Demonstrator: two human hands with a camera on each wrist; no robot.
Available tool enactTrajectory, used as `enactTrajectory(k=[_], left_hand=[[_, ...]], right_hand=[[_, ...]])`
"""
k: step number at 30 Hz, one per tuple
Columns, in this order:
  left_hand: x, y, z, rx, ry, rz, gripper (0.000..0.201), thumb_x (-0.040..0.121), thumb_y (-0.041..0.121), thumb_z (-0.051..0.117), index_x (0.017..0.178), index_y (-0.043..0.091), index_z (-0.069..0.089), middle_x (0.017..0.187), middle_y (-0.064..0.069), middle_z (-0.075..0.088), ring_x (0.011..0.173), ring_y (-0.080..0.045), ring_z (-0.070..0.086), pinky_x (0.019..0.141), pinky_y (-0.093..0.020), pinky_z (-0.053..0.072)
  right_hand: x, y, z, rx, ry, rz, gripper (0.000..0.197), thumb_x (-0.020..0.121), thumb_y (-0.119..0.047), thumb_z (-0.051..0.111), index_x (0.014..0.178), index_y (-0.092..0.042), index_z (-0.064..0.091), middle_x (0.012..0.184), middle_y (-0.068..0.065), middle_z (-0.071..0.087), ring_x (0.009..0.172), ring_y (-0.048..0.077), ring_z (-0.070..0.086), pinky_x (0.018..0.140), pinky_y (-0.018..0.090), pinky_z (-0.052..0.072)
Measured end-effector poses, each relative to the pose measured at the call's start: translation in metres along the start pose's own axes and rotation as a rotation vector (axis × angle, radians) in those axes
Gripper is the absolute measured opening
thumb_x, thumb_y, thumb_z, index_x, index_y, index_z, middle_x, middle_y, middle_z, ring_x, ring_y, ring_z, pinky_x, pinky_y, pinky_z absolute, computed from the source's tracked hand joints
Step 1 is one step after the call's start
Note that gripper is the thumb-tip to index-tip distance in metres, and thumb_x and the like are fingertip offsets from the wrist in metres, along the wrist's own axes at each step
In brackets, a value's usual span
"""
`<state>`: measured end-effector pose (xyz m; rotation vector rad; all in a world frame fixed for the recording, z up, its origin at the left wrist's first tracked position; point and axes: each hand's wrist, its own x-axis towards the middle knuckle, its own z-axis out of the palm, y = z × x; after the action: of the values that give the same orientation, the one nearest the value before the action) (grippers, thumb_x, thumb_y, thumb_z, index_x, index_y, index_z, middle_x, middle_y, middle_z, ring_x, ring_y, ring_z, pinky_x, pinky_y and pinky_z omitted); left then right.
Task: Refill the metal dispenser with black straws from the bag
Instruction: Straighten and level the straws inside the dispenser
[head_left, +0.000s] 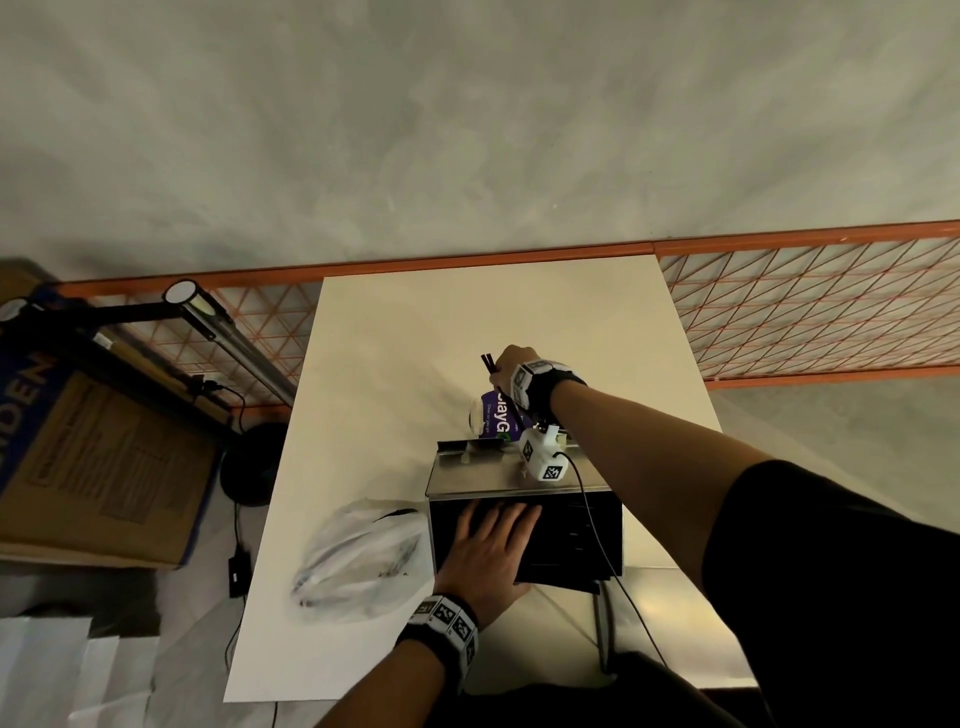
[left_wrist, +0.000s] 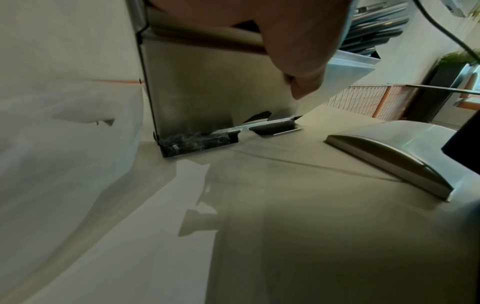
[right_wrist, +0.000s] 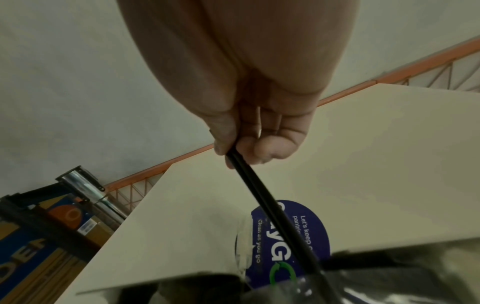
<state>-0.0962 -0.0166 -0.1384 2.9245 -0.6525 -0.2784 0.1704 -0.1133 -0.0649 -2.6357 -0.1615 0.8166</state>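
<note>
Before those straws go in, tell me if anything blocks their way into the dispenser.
Partly. The right hand holds the black straws beyond the metal dispenser. The left hand lies flat over part of the open dark top; the part to its right looks unobstructed.

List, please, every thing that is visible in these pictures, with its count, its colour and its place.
metal dispenser: one, silver and black, middle of the table.
black straws: a few, above the dispenser's far side.
plastic bag: one, clear, left of the dispenser.
purple sign: one, behind the dispenser.
table: one, white.
cardboard box: one, brown and blue, far left.
wire fence: orange, behind the table.
left hand: flat on the dispenser's front.
right hand: grips the straws.
</note>
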Motion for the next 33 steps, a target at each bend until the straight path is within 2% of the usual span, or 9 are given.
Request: enactTrajectory(k=[6, 13, 16, 19, 21, 25, 29, 31, 33], left_hand=[[0.003, 0.0, -0.007, -0.001, -0.004, -0.009, 0.113, 0.059, 0.07, 0.077, 0.153, 0.021, 0.041, 0.142, 0.0, 0.055, 0.124, -0.021, 0.056, 0.11, -0.053, 0.042], [0.0, 0.001, -0.006, 0.008, -0.01, -0.008, 0.112, 0.059, 0.068, 0.079, 0.153, 0.021, 0.04, 0.142, 0.0, 0.056, 0.124, -0.021, 0.057, 0.109, -0.053, 0.043], [0.0, 0.001, -0.006, 0.008, -0.013, -0.008, 0.112, 0.059, 0.068, 0.079, 0.153, 0.021, 0.04, 0.142, 0.0, 0.057, 0.123, -0.021, 0.057, 0.108, -0.053, 0.044], [0.001, 0.001, -0.005, 0.012, -0.012, -0.004, 0.112, 0.06, 0.068, 0.079, 0.154, 0.02, 0.041, 0.142, -0.001, 0.057, 0.124, -0.02, 0.057, 0.109, -0.054, 0.043], [0.0, 0.001, -0.004, 0.011, -0.002, 0.0, 0.112, 0.061, 0.068, 0.079, 0.154, 0.02, 0.041, 0.143, -0.001, 0.057, 0.125, -0.02, 0.057, 0.109, -0.054, 0.043], [0.001, 0.001, -0.004, 0.007, -0.002, 0.006, 0.111, 0.062, 0.068, 0.078, 0.154, 0.019, 0.039, 0.143, -0.001, 0.057, 0.126, -0.02, 0.057, 0.11, -0.054, 0.043], [-0.003, 0.001, 0.001, -0.016, -0.008, 0.019, 0.111, 0.065, 0.068, 0.078, 0.155, 0.02, 0.036, 0.144, -0.001, 0.056, 0.127, -0.021, 0.058, 0.11, -0.053, 0.042], [-0.002, 0.0, 0.002, -0.011, -0.017, 0.019, 0.109, 0.068, 0.066, 0.076, 0.156, 0.021, 0.031, 0.147, -0.001, 0.054, 0.13, -0.022, 0.056, 0.112, -0.054, 0.039], [0.003, -0.003, 0.0, 0.002, -0.02, 0.016, 0.107, 0.073, 0.064, 0.072, 0.159, 0.022, 0.025, 0.152, -0.002, 0.049, 0.135, -0.023, 0.051, 0.117, -0.055, 0.033]], right_hand=[[0.006, 0.001, -0.001, 0.072, 0.031, 0.021, 0.029, 0.096, -0.024, 0.057, 0.072, -0.007, 0.055, 0.062, 0.004, 0.052, 0.052, 0.02, 0.048, 0.048, 0.025, 0.035], [0.005, 0.01, -0.002, 0.134, 0.042, 0.057, 0.027, 0.097, -0.024, 0.055, 0.077, -0.006, 0.058, 0.065, 0.005, 0.055, 0.053, 0.02, 0.048, 0.049, 0.025, 0.036], [0.004, 0.015, -0.003, 0.15, 0.048, 0.085, 0.025, 0.098, -0.022, 0.053, 0.085, -0.004, 0.064, 0.081, 0.01, 0.064, 0.06, 0.022, 0.053, 0.057, 0.027, 0.041], [0.004, 0.02, -0.002, 0.175, 0.091, 0.114, 0.028, 0.096, -0.023, 0.057, 0.112, -0.004, 0.067, 0.112, 0.013, 0.067, 0.09, 0.029, 0.061, 0.071, 0.029, 0.041], [0.002, 0.022, -0.002, 0.239, 0.128, 0.128, 0.033, 0.094, -0.024, 0.061, 0.12, -0.004, 0.064, 0.119, 0.016, 0.065, 0.091, 0.029, 0.055, 0.076, 0.03, 0.039], [0.003, 0.024, 0.0, 0.274, 0.135, 0.12, 0.03, 0.099, -0.026, 0.055, 0.104, -0.002, 0.071, 0.103, 0.014, 0.072, 0.072, 0.026, 0.059, 0.066, 0.029, 0.045], [0.002, 0.012, -0.028, 0.479, 0.274, 0.11, 0.027, 0.097, -0.026, 0.057, 0.103, -0.005, 0.072, 0.097, 0.012, 0.072, 0.08, 0.029, 0.064, 0.07, 0.03, 0.05], [-0.002, -0.001, -0.053, 0.523, 0.281, 0.054, 0.024, 0.095, -0.027, 0.06, 0.099, -0.006, 0.073, 0.093, 0.011, 0.073, 0.081, 0.029, 0.069, 0.077, 0.038, 0.059], [-0.007, -0.013, -0.072, 0.48, 0.277, -0.005, 0.023, 0.093, -0.027, 0.062, 0.092, -0.007, 0.074, 0.088, 0.011, 0.074, 0.078, 0.03, 0.071, 0.077, 0.045, 0.061]])
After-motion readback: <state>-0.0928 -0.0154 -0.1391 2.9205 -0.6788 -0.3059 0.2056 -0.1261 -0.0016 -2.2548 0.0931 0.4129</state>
